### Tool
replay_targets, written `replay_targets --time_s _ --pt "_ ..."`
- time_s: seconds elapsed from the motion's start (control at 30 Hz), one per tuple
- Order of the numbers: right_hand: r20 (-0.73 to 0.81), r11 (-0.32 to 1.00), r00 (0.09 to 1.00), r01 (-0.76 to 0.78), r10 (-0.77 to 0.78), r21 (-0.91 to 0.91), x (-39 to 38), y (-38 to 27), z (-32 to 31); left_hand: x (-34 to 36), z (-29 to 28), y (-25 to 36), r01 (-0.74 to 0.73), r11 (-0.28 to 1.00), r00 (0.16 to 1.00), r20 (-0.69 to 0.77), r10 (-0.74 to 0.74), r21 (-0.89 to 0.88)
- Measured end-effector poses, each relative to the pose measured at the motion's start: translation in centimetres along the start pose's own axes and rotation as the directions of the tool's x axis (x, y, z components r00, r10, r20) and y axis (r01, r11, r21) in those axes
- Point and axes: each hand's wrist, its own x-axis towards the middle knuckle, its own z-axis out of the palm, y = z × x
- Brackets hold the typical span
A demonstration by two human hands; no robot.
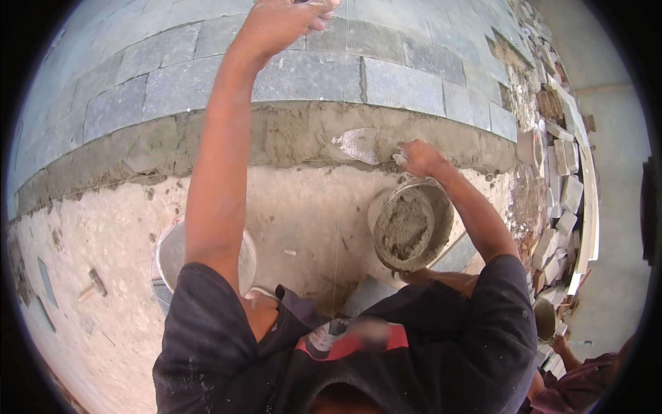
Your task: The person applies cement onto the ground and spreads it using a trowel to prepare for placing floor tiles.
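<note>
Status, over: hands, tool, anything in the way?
Left hand partly out of frame. Right hand gripping grey, mortar-smeared metal trowel over grey mortar strip. Round grey mortar bucket by right forearm, clear of trowel.

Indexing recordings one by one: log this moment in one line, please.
left hand: at frame's top edge, over grey slabs | right hand: holding trowel at mortar strip | bucket: mortar inside

Mortar strip [293, 136] between slabs [403, 84] and right bucket [443, 221].
</note>
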Motion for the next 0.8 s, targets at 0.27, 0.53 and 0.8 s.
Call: replay_targets --time_s 0.27,0.53,0.8 --pt "-0.128 0.99 0.983 -0.121 0.129 0.071 0.7 3.4 1.6 1.2 0.3 -1.7 -0.129 0.988 0.991 0.033 0.127 0.08" --pt "-0.138 0.957 0.973 -0.149 0.187 0.25 -1.0 6.3 2.2 1.3 -1.3 -3.2 -0.079 0.977 0.994 -0.06 0.092 0.2" --pt "-0.106 0.916 0.961 -0.207 0.256 0.343 -1.8 8.3 3.0 2.9 -0.5 -5.6 0.005 0.999 0.999 0.039 -0.006 0.044"
